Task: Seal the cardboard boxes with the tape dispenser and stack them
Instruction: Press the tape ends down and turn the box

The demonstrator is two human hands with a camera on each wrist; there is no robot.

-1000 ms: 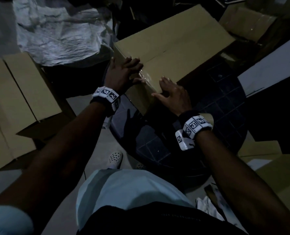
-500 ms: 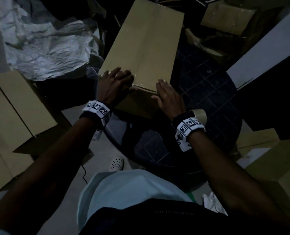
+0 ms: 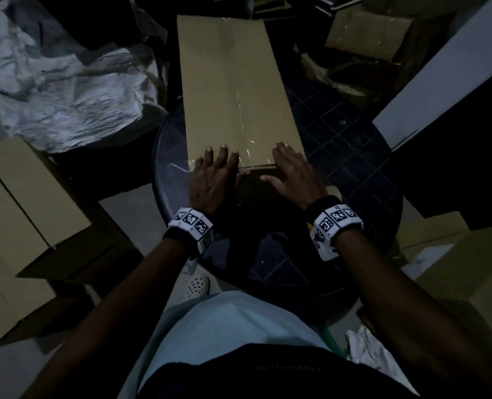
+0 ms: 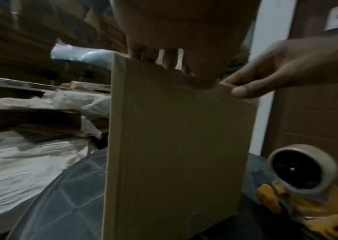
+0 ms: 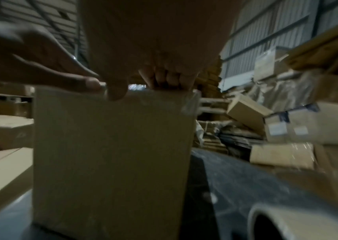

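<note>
A long brown cardboard box [image 3: 233, 90] lies on the round dark table [image 3: 354, 156], pointing away from me. Clear tape runs along its top centre seam. My left hand [image 3: 227, 162] lies on the near top edge left of the seam, fingers flat on top. My right hand [image 3: 279, 165] lies on the same edge at the right, thumb down on the near end face [image 5: 112, 154]. The tape dispenser [image 4: 303, 170], a roll on a yellow body, rests on the table under my right wrist; only a sliver of its roll [image 3: 332, 194] shows in the head view.
Opened flat boxes [image 3: 23, 211] lie on the floor at left, with a crumpled white sheet [image 3: 66, 96] behind them. More boxes stand at right [image 3: 469, 269] and at the back right [image 3: 368, 33]. A pale panel [image 3: 455, 82] runs along the right.
The box has swung from pointing far right to pointing straight away from me. Both hands stayed on its near top edge and now lie flatter on it.
</note>
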